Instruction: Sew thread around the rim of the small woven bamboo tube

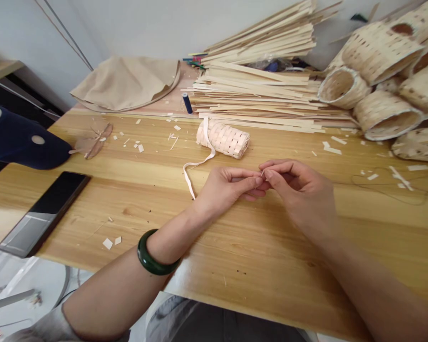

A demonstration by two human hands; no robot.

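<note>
My left hand [231, 186] and my right hand [296, 183] meet above the wooden table [257, 275], fingertips nearly touching. Each is closed in a pinch. A tiny pale sliver shows between the fingertips, too small to name. Just behind my hands a small woven cylinder [228, 139] of pale strips lies on its side. A white ribbon [209, 135] crosses its left end and trails down to the table beside my left wrist. Behind the cylinder stands a dark blue thread spool [187, 103], slightly tilted.
Long wood strips [257, 90] are piled at the back. Woven tubes [381, 52] are stacked at right. A beige cloth [128, 83] lies back left, a phone [46, 211] and dark blue object [24, 137] at left. Scraps and a loose dark thread lie about.
</note>
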